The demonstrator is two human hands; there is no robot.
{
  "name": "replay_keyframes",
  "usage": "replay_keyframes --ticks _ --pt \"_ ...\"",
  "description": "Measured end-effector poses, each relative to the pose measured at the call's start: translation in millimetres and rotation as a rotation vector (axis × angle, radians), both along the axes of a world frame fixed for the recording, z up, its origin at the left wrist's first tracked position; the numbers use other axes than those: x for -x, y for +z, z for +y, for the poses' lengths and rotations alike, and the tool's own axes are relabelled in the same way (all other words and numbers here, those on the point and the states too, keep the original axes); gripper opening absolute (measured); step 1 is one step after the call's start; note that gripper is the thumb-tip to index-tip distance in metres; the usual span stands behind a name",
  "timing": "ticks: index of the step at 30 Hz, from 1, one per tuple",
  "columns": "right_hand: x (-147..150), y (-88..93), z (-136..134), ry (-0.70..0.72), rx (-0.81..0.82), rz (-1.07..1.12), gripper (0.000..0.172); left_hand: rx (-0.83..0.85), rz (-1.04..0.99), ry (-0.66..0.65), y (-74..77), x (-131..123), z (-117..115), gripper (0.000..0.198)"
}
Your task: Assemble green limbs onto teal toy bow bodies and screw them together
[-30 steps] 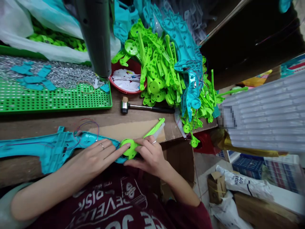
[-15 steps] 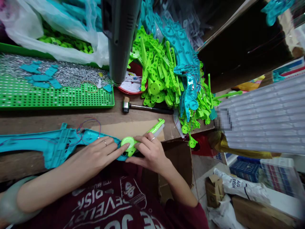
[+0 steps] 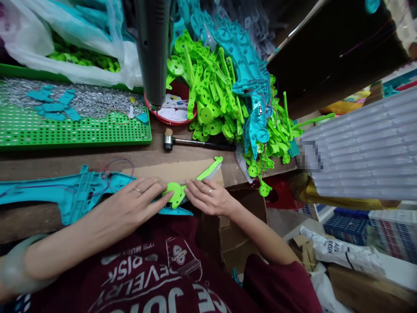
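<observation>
A long blue plastic piece (image 3: 78,195) lies along the front of the bench, with thin red and blue wires (image 3: 103,173) looping over it. At its right end sits a lime green plastic part (image 3: 175,194) with a round head and a slim arm slanting up to the right. My left hand (image 3: 140,202) grips there from the left, one digit pressed on the round head. From the right, my right hand (image 3: 208,198) holds the green part where its arm begins; its thumb is hidden. A translucent strip (image 3: 215,170) lies beside the green arm.
Beyond the hands rests a hammer (image 3: 198,143). A green tray (image 3: 74,135) of metal pieces stands left, near a red bowl (image 3: 171,121). Above the bowl hangs a dark tool (image 3: 153,56). Green parts (image 3: 211,91) and blue parts (image 3: 243,56) are heaped behind. Cardboard (image 3: 153,169) lies on the bench.
My right hand's fingers have straightened, and its thumb has gone out of sight. The green part's round head has tilted, and a blue tip now shows below it. The view has shifted slightly.
</observation>
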State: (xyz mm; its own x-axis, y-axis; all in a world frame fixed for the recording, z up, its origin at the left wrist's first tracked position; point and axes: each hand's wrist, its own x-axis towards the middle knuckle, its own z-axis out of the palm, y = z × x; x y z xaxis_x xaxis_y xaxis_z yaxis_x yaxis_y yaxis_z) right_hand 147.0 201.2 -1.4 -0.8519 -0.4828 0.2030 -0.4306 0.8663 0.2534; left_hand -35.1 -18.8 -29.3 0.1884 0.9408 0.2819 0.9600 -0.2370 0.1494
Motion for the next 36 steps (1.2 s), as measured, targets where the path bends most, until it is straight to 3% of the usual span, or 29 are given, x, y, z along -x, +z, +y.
replay_keyframes --ticks 5,6,9,10,11,16,20,30,36 --pt "-4 -4.5 -9 -0.082 0.152 0.059 0.026 -0.123 0.018 -0.076 -4.2 -5 0 0.043" --pt "-9 -5.9 -13 -0.175 0.251 0.118 0.023 -0.139 0.015 -0.065 -5.6 -5 -2 0.044" --pt "-29 -12.6 -32 -0.637 0.603 0.318 0.015 -0.120 -0.001 -0.050 -8.4 -4 -5 0.049" --pt "-35 -15.2 -40 -0.731 0.652 0.341 0.013 -0.111 0.000 -0.053 -8.7 -2 -5 0.051" --pt "-41 -17.5 -47 -0.738 0.633 0.333 0.012 -0.106 0.006 -0.061 -8.9 -1 -5 0.052" --pt "-33 -23.6 -50 -0.184 0.121 0.262 0.022 -0.130 0.006 -0.115 -11.5 11 0 0.043" --pt "-3 -24.1 -26 0.050 0.008 0.316 0.017 -0.085 -0.066 -0.109 -15.2 17 2 0.044" --pt "28 -4.1 -13 0.273 -0.102 0.251 0.023 -0.108 -0.140 -0.079 -16.9 14 8 0.041" --pt "34 -7.0 -10 0.378 -0.104 0.220 0.017 -0.135 -0.193 -0.051 -22.8 10 6 0.045"
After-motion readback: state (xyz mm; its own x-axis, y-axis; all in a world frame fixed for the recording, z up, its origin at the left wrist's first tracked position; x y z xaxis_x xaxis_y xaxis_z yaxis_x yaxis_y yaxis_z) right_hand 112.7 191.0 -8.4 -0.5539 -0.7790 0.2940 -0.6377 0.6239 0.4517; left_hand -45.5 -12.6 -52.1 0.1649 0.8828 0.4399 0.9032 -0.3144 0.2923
